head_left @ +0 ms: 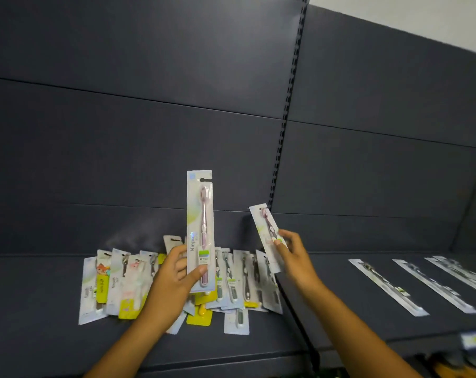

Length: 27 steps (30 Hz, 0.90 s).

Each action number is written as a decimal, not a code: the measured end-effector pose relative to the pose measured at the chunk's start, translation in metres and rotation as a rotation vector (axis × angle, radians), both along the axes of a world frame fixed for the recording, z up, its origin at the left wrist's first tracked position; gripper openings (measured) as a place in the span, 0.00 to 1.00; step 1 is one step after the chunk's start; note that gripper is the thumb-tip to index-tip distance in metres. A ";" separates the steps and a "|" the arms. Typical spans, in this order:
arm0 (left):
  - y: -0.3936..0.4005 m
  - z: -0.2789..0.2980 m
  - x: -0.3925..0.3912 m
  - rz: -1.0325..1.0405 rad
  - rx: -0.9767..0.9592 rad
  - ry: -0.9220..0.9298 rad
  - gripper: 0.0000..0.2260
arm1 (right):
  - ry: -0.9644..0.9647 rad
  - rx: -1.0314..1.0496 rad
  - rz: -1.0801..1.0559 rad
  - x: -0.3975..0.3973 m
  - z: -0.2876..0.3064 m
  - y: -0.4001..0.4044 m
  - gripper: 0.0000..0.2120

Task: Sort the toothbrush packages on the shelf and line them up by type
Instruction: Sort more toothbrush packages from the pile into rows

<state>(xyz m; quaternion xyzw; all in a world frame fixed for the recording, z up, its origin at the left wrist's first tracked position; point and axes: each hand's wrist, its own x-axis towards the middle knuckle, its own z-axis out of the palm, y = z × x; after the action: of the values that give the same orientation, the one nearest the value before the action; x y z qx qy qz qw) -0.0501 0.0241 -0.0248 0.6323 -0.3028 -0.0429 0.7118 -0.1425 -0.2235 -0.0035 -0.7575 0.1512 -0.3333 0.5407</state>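
Left hand [177, 271] pinching the lower end of a tall pink toothbrush package [200, 227], held upright above the heap; right hand [295, 257] gripping a shorter package [268, 238] by its lower half, tilted with its top leaning toward the left hand. Both raised off the shelf [40, 336], side by side, apparently for comparing type.

Best done by holding the two fronts square to the eyes, matching card length, handle colour and label before choosing a row. Judging by the pink handles on both yet unequal lengths, probably different types, so worth separate rows. Laid-out row [411, 287] of long packages lying well off beyond the right hand, parallel and spaced; any new piece should go down flat, parallel to those, head end the same way.

Unsorted heap [177, 285] sitting directly beneath and behind the left hand, overlapping, some with yellow cards.

Readable: "Niepan…" or similar running up the tall package beside the left thumb, last letters covered; a small green-and-white price sticker below, digits too blurred to read. Other print too small to make out
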 end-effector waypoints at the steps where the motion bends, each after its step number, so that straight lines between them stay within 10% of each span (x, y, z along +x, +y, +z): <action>1: -0.012 0.003 -0.007 -0.008 0.001 -0.012 0.17 | -0.020 -0.001 -0.002 -0.010 0.005 -0.008 0.12; 27: -0.382 0.027 -0.243 -0.344 -0.036 -0.018 0.17 | -0.140 -0.047 -0.261 -0.329 0.010 -0.318 0.18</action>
<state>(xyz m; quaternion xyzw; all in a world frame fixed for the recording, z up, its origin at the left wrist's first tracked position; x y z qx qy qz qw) -0.2935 -0.3582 0.0025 0.5585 -0.4135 -0.1531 0.7026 -0.4716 -0.5415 0.0068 -0.7186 0.2026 -0.4561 0.4842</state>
